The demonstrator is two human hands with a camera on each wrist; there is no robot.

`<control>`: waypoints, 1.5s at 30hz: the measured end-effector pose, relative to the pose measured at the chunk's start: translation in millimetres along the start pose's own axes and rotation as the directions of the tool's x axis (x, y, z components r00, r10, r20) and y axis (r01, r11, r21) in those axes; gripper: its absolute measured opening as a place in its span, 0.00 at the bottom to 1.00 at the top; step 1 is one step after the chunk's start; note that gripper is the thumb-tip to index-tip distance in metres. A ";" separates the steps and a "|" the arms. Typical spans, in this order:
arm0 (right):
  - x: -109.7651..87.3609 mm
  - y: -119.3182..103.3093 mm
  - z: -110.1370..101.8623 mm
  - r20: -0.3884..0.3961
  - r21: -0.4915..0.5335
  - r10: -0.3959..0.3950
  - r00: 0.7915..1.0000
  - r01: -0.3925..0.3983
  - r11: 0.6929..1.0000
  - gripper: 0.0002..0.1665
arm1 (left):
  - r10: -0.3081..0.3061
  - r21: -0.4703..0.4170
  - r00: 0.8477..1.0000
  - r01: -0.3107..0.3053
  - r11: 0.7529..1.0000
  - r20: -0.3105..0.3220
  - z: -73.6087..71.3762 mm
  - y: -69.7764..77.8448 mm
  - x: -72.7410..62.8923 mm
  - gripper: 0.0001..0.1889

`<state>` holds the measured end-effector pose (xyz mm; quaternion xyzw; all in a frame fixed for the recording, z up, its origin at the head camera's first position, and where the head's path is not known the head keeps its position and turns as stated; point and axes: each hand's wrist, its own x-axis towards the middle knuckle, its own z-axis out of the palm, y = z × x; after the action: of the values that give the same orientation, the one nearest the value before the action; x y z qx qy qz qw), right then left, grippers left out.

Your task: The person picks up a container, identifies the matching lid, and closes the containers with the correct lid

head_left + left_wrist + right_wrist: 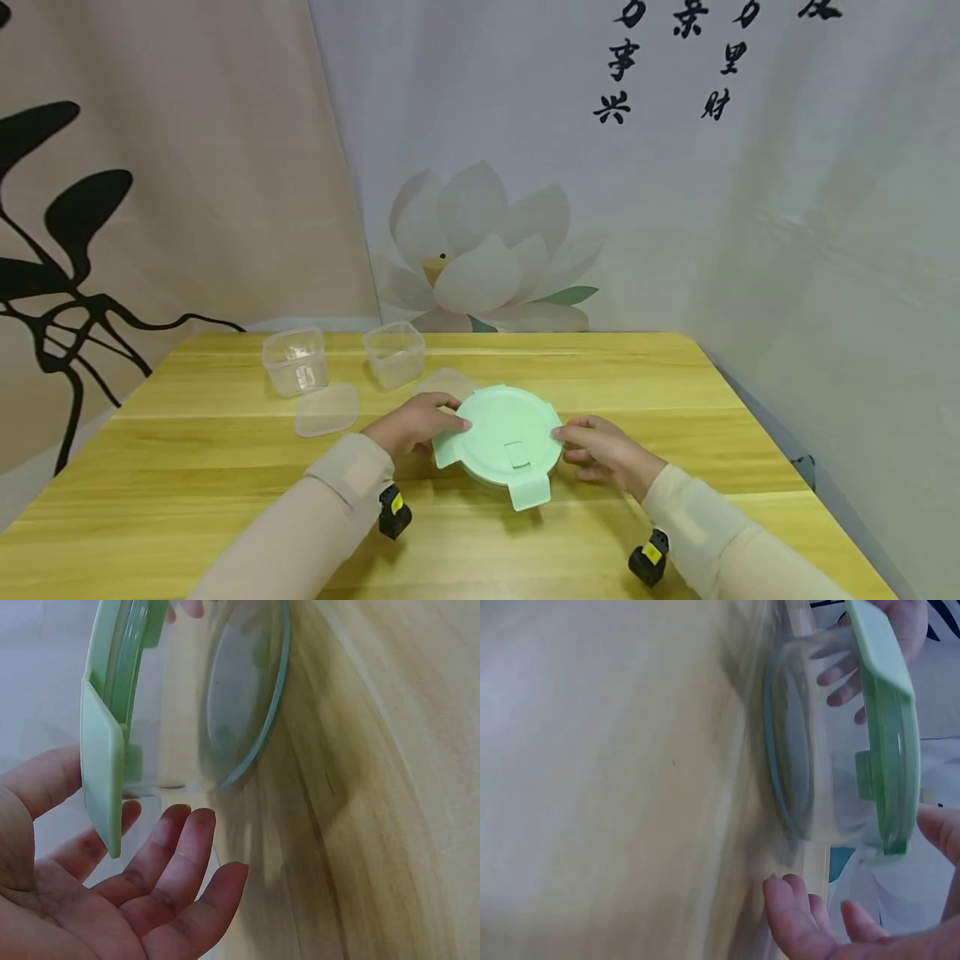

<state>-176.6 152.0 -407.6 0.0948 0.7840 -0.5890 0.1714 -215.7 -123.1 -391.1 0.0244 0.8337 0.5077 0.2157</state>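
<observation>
A round glass food container [176, 712] with a pale green snap lid [504, 429] is between both hands, just above or on the table; which of these I cannot tell. Side flaps [529, 492] of the lid stick outward, unclipped. At the container's left, the left hand [420, 423] holds it, thumb over the lid's edge and forefinger behind a flap [103, 769]. Its other fingers curl loosely below. On the opposite side the right hand [606, 454] touches the lid's rim with its thumb; its remaining fingers are bent beside the glass, apart from it.
Two clear plastic tubs [295, 362] [395, 356] stand at the back left of the wooden table [630, 375]. One translucent lid [327, 409] lies in front of them, another lid [446, 382] partly behind the green one. A printed curtain [480, 125] hangs behind the table.
</observation>
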 end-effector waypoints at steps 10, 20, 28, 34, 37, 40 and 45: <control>22.8 -17.0 0.5 -0.004 -0.112 -0.035 0.999 0.034 0.993 0.30 | -0.018 0.027 1.000 0.018 0.999 -0.001 1.3 3.1 5.1 0.24; 41.9 -21.6 8.7 0.033 -0.177 0.000 0.999 0.006 0.984 0.23 | -0.017 0.020 1.000 0.018 1.000 -0.025 3.6 4.6 8.4 0.23; 40.8 -24.5 8.6 0.035 -0.190 -0.036 0.999 0.042 0.981 0.18 | 0.008 0.046 0.993 -0.003 0.999 -0.119 4.1 2.3 9.8 0.18; 39.7 -25.3 10.9 -0.003 -0.164 -0.024 1.000 0.023 0.986 0.18 | 0.030 0.046 0.986 -0.022 0.999 -0.163 4.4 0.8 11.9 0.16; 38.4 -25.5 11.0 -0.020 -0.159 -0.024 1.000 0.020 0.987 0.18 | 0.024 0.028 0.984 -0.019 0.999 -0.174 3.9 0.8 11.8 0.18; 36.5 -25.7 10.1 -0.034 -0.155 -0.021 0.999 0.015 0.988 0.18 | 0.016 0.034 0.984 -0.010 0.999 -0.179 3.1 0.3 10.4 0.22; 35.2 -24.7 7.5 -0.046 -0.127 -0.014 0.999 0.008 0.992 0.19 | 0.000 0.033 0.985 0.006 0.999 -0.170 1.3 -2.2 5.2 0.23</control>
<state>-216.6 135.8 -400.8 0.0932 0.8243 -0.5364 0.1554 -219.5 -121.7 -395.2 -0.0167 0.8575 0.4936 0.1441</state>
